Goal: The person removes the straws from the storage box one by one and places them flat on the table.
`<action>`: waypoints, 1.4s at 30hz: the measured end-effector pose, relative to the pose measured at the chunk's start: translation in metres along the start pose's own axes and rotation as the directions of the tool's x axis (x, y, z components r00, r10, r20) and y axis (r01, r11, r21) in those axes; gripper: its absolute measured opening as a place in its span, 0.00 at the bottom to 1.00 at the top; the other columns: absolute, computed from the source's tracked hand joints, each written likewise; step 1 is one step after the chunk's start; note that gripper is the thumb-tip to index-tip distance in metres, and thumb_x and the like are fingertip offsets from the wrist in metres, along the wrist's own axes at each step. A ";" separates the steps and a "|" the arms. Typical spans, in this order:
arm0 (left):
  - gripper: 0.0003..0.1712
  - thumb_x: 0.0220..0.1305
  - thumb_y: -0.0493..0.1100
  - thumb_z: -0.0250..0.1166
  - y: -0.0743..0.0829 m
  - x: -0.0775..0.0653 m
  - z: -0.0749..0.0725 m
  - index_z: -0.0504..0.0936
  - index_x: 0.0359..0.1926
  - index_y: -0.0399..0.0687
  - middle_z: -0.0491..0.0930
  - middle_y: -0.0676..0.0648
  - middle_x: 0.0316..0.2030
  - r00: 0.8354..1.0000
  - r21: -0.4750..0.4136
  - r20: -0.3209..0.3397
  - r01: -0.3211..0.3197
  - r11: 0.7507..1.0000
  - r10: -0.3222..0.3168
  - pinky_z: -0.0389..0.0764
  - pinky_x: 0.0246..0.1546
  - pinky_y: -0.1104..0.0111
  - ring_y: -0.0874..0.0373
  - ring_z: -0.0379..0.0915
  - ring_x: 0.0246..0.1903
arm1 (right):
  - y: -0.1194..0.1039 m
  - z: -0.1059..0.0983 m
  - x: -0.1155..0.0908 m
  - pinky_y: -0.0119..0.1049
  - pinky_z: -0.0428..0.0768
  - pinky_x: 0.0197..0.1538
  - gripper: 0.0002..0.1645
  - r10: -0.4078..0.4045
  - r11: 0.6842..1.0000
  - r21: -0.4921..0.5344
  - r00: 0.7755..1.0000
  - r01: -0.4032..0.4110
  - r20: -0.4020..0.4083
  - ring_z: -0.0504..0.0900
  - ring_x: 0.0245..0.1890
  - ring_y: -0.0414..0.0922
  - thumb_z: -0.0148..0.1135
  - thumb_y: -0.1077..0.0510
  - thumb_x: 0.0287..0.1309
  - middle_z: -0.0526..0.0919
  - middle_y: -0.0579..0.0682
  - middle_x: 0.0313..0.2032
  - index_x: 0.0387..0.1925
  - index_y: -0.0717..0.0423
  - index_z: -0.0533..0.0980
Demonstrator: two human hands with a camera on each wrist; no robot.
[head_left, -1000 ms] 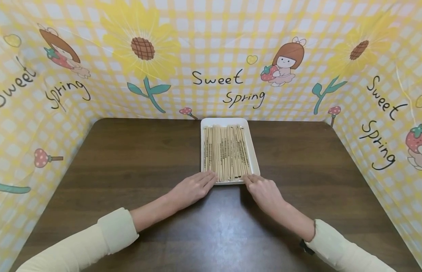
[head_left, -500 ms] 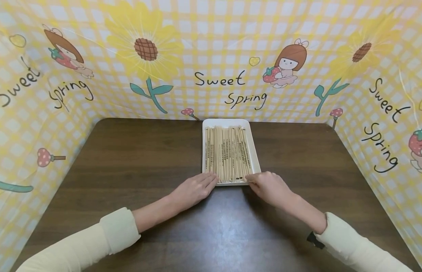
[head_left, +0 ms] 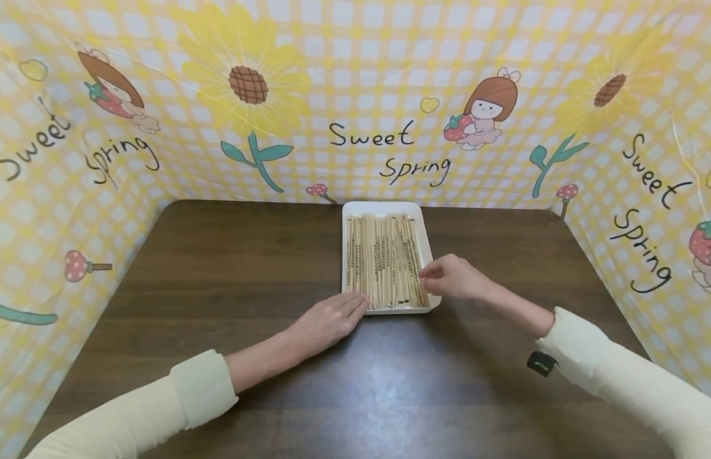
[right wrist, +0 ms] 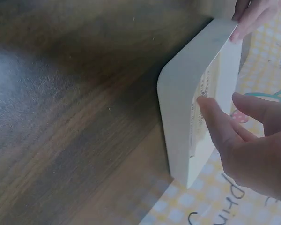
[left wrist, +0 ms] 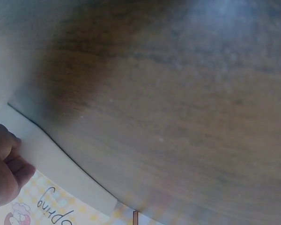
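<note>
A white rectangular tray (head_left: 425, 245) lies on the table, filled with a row of thin tan sticks (head_left: 384, 261) bearing printed text, like disposable chopsticks. My left hand (head_left: 331, 317) grips the tray's near left corner; in the left wrist view its bent fingers (left wrist: 23, 171) lie over the rim. At the right side of the tray is my right hand (head_left: 455, 277), its fingertips over the rightmost sticks. The right wrist view shows the right hand's thumb and fingers (right wrist: 215, 119) spread apart, nothing between them. Sticks lie lengthwise, pointing away from me.
The dark brown wooden table (head_left: 246, 255) extends on both sides of the tray. A yellow checked cloth (head_left: 355, 95) with printed flowers and figures stands as walls at the back and sides. The tray's far end is close to the back wall.
My right hand has left the near right corner of the tray and moved up along its right side, its fingers spreading. My left hand stays at the near left corner.
</note>
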State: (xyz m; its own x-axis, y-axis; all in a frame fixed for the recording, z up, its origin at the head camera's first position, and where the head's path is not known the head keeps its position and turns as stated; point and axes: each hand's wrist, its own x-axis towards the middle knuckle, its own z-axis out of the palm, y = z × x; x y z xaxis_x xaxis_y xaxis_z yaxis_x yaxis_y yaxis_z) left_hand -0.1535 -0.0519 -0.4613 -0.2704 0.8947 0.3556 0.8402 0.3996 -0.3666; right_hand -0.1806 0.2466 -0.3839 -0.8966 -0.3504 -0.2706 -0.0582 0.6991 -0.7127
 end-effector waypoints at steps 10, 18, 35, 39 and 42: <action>0.19 0.65 0.29 0.56 0.001 0.001 0.002 0.82 0.55 0.32 0.82 0.37 0.53 1.000 0.000 -0.028 0.003 1.000 -0.003 0.78 0.57 0.63 0.48 0.78 0.54 | 0.005 0.004 0.032 0.40 0.86 0.46 0.14 0.126 0.956 0.261 0.991 -0.134 0.044 0.86 0.41 0.52 0.58 0.70 0.65 0.84 0.66 0.40 0.48 0.80 0.77; 0.19 0.66 0.30 0.54 0.001 0.000 0.001 0.82 0.55 0.33 0.82 0.38 0.52 0.999 0.028 -0.033 -0.001 1.000 0.002 0.78 0.58 0.63 0.49 0.79 0.54 | 0.009 0.002 0.045 0.41 0.86 0.46 0.12 0.159 0.943 0.293 0.987 -0.157 0.017 0.86 0.37 0.48 0.58 0.71 0.64 0.85 0.64 0.37 0.44 0.81 0.78; 0.19 0.66 0.30 0.52 0.001 -0.001 -0.002 0.82 0.54 0.32 0.82 0.38 0.52 0.999 0.011 -0.034 0.015 1.000 -0.015 0.78 0.57 0.63 0.49 0.79 0.54 | 0.002 0.007 0.073 0.41 0.85 0.47 0.10 0.193 0.935 0.309 0.981 -0.174 -0.030 0.87 0.40 0.53 0.57 0.72 0.65 0.84 0.67 0.41 0.42 0.80 0.79; 0.20 0.67 0.30 0.50 0.001 -0.001 -0.003 0.83 0.53 0.33 0.82 0.38 0.52 0.999 0.015 -0.037 0.015 1.000 -0.015 0.78 0.57 0.63 0.49 0.79 0.53 | 0.004 0.005 0.078 0.41 0.85 0.47 0.11 0.190 0.937 0.301 0.982 -0.175 -0.019 0.87 0.41 0.57 0.58 0.71 0.65 0.84 0.70 0.41 0.43 0.80 0.78; 0.19 0.66 0.30 0.52 0.001 -0.001 -0.002 0.83 0.53 0.33 0.82 0.38 0.51 0.999 0.012 -0.041 0.013 1.000 -0.013 0.78 0.57 0.63 0.49 0.79 0.53 | 0.004 0.005 0.081 0.40 0.86 0.45 0.11 0.189 0.944 0.277 0.982 -0.177 -0.015 0.88 0.38 0.55 0.58 0.71 0.65 0.85 0.68 0.38 0.43 0.80 0.78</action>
State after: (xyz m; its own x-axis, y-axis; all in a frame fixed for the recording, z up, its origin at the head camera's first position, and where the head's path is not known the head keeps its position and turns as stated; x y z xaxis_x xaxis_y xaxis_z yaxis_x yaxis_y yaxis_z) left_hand -0.1516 -0.0526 -0.4606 -0.2616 0.8804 0.3955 0.8310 0.4139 -0.3718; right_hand -0.2510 0.2182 -0.4117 -0.8981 -0.2028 -0.3903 0.2256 0.5494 -0.8046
